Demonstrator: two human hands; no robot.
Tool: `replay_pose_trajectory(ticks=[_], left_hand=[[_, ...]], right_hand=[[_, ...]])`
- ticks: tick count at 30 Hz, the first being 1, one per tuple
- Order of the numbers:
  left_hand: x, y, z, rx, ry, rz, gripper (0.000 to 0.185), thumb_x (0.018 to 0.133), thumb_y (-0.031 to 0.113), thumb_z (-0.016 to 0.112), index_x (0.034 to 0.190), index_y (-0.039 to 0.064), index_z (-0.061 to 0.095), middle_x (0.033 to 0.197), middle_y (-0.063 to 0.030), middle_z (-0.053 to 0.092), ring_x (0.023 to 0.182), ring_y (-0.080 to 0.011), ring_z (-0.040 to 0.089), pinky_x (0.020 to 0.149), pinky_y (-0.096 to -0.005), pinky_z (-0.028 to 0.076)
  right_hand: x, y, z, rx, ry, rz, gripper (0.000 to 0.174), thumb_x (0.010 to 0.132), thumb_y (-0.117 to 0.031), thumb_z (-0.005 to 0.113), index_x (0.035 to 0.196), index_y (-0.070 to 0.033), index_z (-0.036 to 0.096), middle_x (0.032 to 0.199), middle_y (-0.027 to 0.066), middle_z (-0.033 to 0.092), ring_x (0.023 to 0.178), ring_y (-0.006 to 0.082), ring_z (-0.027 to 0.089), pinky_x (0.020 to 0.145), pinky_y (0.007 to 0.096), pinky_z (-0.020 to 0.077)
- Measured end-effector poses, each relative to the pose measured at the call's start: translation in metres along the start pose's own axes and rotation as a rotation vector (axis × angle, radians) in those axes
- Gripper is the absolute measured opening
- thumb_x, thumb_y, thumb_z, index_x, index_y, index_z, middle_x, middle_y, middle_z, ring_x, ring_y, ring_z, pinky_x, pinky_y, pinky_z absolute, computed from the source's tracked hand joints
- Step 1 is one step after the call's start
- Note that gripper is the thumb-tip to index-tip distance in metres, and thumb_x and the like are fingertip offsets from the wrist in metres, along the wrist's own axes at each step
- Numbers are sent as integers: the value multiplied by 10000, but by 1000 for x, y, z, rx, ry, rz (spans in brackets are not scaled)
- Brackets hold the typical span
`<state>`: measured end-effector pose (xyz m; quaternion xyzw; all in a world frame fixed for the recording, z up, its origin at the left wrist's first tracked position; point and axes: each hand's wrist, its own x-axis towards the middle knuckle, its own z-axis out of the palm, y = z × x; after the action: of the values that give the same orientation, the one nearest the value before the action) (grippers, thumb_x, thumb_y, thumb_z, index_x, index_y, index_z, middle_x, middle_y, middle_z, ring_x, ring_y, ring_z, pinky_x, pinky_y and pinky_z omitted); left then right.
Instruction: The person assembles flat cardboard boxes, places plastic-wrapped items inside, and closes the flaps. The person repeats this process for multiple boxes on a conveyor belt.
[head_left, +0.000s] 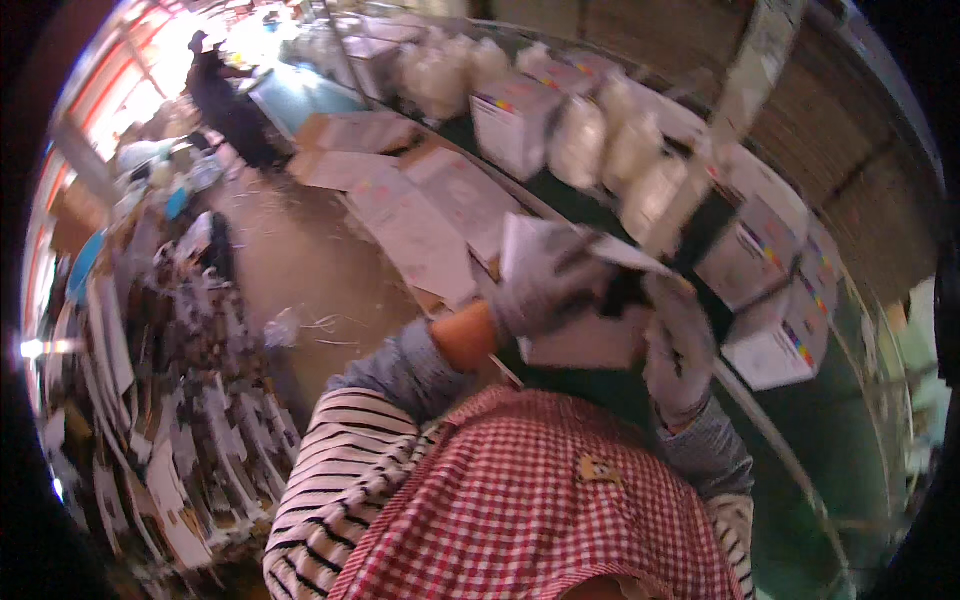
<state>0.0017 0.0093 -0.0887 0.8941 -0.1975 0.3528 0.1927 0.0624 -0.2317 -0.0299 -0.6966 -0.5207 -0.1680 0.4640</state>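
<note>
A white cardboard carton (581, 337), partly covered by my hands, is in front of my apron. My left hand (551, 289), in a grey-white glove, grips its left side, with a pale flap standing up behind the fingers. On the right side, my gloved right hand (679, 352) holds the carton's edge. Between the hands is a dark patch; blur hides whether it is the carton's opening or a black item. The carton's underside and part of its top are hidden.
Printed white cartons (776, 341) and stuffed translucent bags (577, 142) stand on the green conveyor belt (795, 427). Flattened cartons (412, 225) lie at the left. A metal post (757, 67) rises beyond my hands. Stacked cardboard (180, 480) borders the floor; a person (225, 105) stands farther off.
</note>
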Motion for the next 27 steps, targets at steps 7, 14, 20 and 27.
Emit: replay_pose_trajectory(ticks=[7,14,20,27], left_hand=[[23,-31,-3,-304,-18,-546,704,802,132,794,1408,-15,467,1268,-173,564,1153,-238,576,991,-388,482],[75,24,-38,-514,-109,-617,447,881,21,672,1314,14,560,1086,-121,639,1058,-184,631,843,-329,546],[33,16,21,-133,-259,-295,691,715,-26,711,1375,117,561,1254,-175,595,1206,-392,557,1020,-474,487],[17,0,23,66,-490,138,685,723,40,720,1368,226,585,1343,-137,561,1299,-414,497,1030,-490,494]], right_hand=[[-14,124,-7,583,-20,398,886,914,-167,714,1611,-93,173,1561,97,324,1369,224,340,1127,372,313],[23,71,-54,510,-411,216,915,795,-183,818,1564,-103,330,1440,102,527,1287,216,532,1071,368,444],[-56,116,11,-49,-251,66,687,746,-225,825,1370,-103,563,1396,156,553,1297,314,545,1067,452,472],[-70,139,46,-338,-152,13,558,790,-236,719,1329,-152,603,1408,57,558,1305,285,535,1044,441,499]])
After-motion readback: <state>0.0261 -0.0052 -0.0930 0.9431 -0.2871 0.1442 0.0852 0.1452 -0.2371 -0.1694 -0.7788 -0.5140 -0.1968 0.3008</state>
